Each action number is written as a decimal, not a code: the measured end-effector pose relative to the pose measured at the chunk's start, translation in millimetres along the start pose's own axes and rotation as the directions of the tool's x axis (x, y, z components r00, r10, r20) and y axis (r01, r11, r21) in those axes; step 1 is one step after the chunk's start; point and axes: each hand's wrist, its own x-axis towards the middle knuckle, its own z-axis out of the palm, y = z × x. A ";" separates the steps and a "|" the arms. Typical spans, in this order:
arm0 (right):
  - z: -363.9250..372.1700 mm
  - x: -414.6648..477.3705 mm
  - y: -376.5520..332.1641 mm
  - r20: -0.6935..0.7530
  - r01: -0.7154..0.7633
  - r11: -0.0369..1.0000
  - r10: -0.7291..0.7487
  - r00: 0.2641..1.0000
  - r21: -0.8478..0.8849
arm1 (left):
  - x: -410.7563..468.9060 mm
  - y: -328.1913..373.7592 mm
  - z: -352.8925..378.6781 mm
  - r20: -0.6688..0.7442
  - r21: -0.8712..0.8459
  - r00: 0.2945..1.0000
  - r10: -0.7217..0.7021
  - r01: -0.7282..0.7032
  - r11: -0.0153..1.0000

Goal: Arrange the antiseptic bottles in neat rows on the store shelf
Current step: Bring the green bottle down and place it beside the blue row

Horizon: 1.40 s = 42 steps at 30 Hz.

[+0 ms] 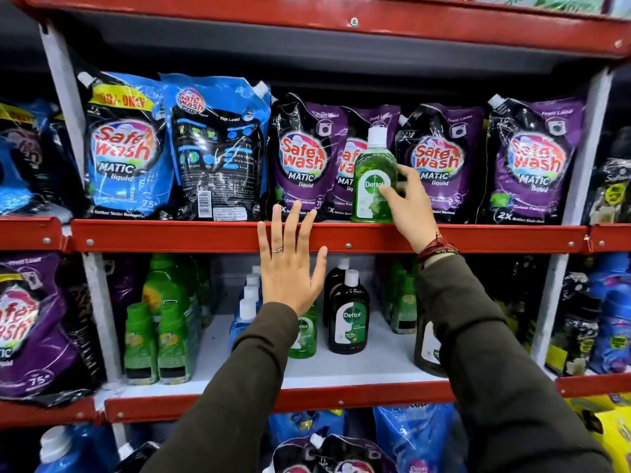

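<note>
A green antiseptic bottle [370, 186] with a white cap stands upright at the front edge of the upper red shelf [170, 235], in front of purple detergent pouches. My right hand [409, 203] grips its right side. My left hand [290, 264] is spread open with fingers apart, its fingertips resting on the upper shelf's red lip. On the lower shelf [358, 367] behind my left arm stand a dark antiseptic bottle [348, 319], a second green antiseptic bottle [304, 336] partly hidden by my sleeve, and blue bottles [246, 308] in a row.
Blue pouches [126, 145] and purple pouches [532, 158] fill the upper shelf. Green bottles [157, 339] crowd the lower shelf's left, more green bottles [403, 302] its right. A large dark bottle [426, 346] stands behind my right sleeve. White uprights [584, 145] bound the bay.
</note>
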 end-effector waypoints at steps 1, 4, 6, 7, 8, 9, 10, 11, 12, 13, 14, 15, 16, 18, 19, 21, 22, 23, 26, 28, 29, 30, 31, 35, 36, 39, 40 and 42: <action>0.1 0.1 0.3 -0.001 0.009 1.000 -0.009 1.000 0.021 | 0.1 -0.2 0.1 -0.003 0.004 1.000 0.001 -0.001 1.000; 0.6 -0.2 -4.8 -0.016 0.038 0.994 -0.036 0.999 0.103 | 0.2 -0.6 -0.1 -0.003 0.015 1.000 0.004 -0.004 1.000; -1.4 0.2 -13.6 -0.029 0.059 0.988 -0.055 0.998 0.145 | 0.0 -0.9 -0.3 0.000 0.016 1.000 0.008 -0.008 1.000; -2.5 0.4 -17.7 -0.026 0.069 0.985 -0.065 0.998 0.158 | -0.5 -1.0 -0.2 0.003 0.017 1.000 0.009 -0.009 1.000; -3.5 0.2 -20.7 -0.019 0.075 0.983 -0.073 0.997 0.166 | -0.8 -1.0 -0.3 0.007 0.020 1.000 0.011 -0.011 1.000; -4.7 -1.3 -23.4 -0.009 0.079 0.981 -0.079 0.997 0.175 | -0.9 -1.2 -0.4 0.009 0.022 1.000 0.012 -0.012 1.000; -5.8 -3.3 -24.7 -0.001 0.082 0.980 -0.083 0.997 0.180 | -0.8 -1.3 -0.9 0.012 0.019 1.000 0.012 -0.013 1.000; -6.9 -6.3 -25.4 0.003 0.085 0.980 -0.087 0.996 0.180 | -0.6 -1.2 -2.1 0.014 0.011 1.000 0.013 -0.013 1.000; -7.6 -10.3 -25.4 0.006 0.091 0.979 -0.094 0.996 0.179 | -0.6 -1.2 -3.7 0.016 0.003 1.000 0.014 -0.014 1.000; -7.8 -15.7 -24.7 0.008 0.094 0.979 -0.097 0.995 0.183 | -1.5 -1.1 -5.8 0.016 -0.002 1.000 0.017 -0.017 1.000; -7.5 -21.7 -23.0 0.013 0.094 0.975 -0.099 0.995 0.199 | -3.7 -1.0 -7.9 0.014 -0.003 1.000 0.022 -0.022 1.000; -6.6 -28.2 -20.5 0.019 0.087 0.971 -0.094 0.995 0.221 | -8.1 -1.2 -9.1 0.010 -0.001 1.000 0.028 -0.028 1.000; -5.1 -34.6 -17.2 0.024 0.082 0.967 -0.090 0.996 0.241 | -14.2 -1.6 -9.8 0.003 0.005 0.999 0.034 -0.034 0.999; -0.8 -47.5 -8.3 0.032 0.077 0.963 -0.088 0.996 0.260 | -31.6 -3.0 -9.1 -0.003 0.014 0.999 0.039 -0.039 0.999; 1.4 -53.7 -3.8 0.038 0.079 0.960 -0.093 0.995 0.268 | -41.3 -3.5 -7.6 -0.001 0.015 0.999 0.036 -0.036 0.999; 7.4 -67.4 6.5 0.048 0.080 0.954 -0.098 0.994 0.289 | -62.1 -4.5 -4.3 0.027 0.014 0.999 0.026 -0.027 1.000; 10.3 -74.4 11.5 0.050 0.079 0.948 -0.099 0.994 0.308 | -72.2 -4.8 -2.6 0.046 0.017 0.999 0.028 -0.028 0.999; 13.5 -82.5 16.6 0.058 0.072 0.943 -0.096 0.994 0.323 | -83.1 -4.7 -1.0 0.069 0.024 0.997 0.028 -0.030 0.999; 24.3 -107.8 33.3 0.099 0.050 0.942 -0.088 0.991 0.333 | -114.7 -4.6 4.4 0.164 0.005 0.986 0.004 -0.005 1.000; 31.0 -124.9 46.0 0.134 0.033 0.948 -0.080 0.988 0.316 | -134.1 -5.8 8.6 0.237 -0.030 0.971 -0.031 0.039 0.999; 35.0 -133.0 52.7 0.151 0.018 0.952 -0.067 0.986 0.306 | -143.8 -6.5 11.2 0.274 -0.033 0.960 -0.049 0.061 0.998; 39.7 -140.9 59.9 0.164 0.000 0.953 -0.053 0.985 0.304 | -153.6 -7.3 13.9 0.308 -0.031 0.949 -0.065 0.078 0.996; 45.1 -148.6 67.9 0.171 -0.016 0.954 -0.037 0.985 0.298 | -163.9 -8.3 16.1 0.333 -0.029 0.939 -0.081 0.096 0.995; 68.0 -174.3 101.1 0.207 -0.072 0.960 0.015 0.978 0.270 | -200.9 -10.8 24.6 0.420 0.007 0.900 -0.117 0.125 0.992; 74.0 -179.8 109.2 0.216 -0.081 0.963 0.024 0.976 0.255 | -210.3 -11.2 26.7 0.443 0.003 0.888 -0.120 0.133 0.991; 92.6 -191.1 131.7 0.230 -0.120 0.966 0.066 0.971 0.229 | -236.5 -12.4 31.3 0.512 -0.018 0.850 -0.126 0.158 0.987; 99.4 -193.3 138.4 0.237 -0.135 0.965 0.079 0.968 0.226 | -243.8 -12.6 32.0 0.528 -0.013 0.839 -0.129 0.160 0.987; 111.8 -195.6 149.2 0.252 -0.161 0.962 0.103 0.962 0.221 | -253.0 -12.9 30.7 0.534 -0.007 0.836 -0.125 0.152 0.988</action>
